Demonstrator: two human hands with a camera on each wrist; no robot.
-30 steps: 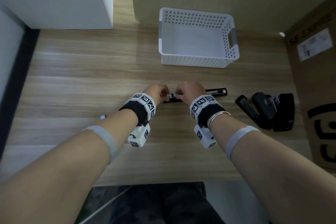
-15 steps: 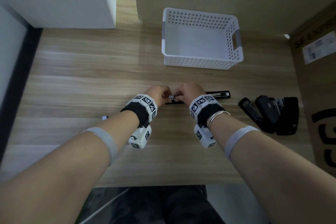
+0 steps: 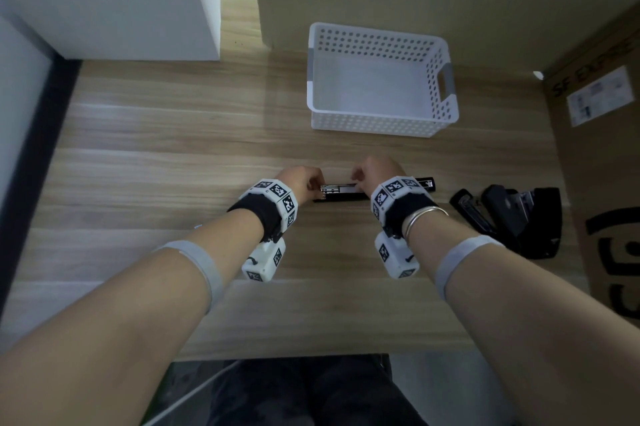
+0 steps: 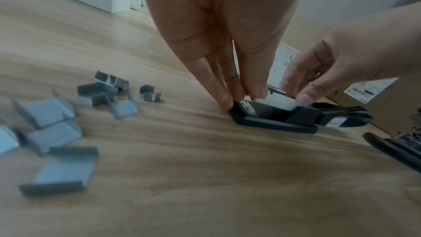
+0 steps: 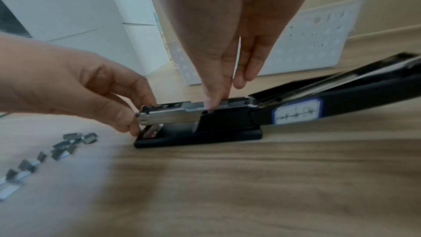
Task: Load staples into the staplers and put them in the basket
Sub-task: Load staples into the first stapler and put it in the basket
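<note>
Now opened stapler [image 3: 341, 193] between both hands, fingertips on magazine

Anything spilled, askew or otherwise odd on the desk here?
Loose staple strips lie scattered in short broken pieces on the wooden desk, left of the opened stapler. The basket holds nothing. Otherwise nothing stands out.

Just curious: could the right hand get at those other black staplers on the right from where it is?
Probably yes. The right hand is busy on the open stapler, but bare table lies between it and the other staplers.
</note>
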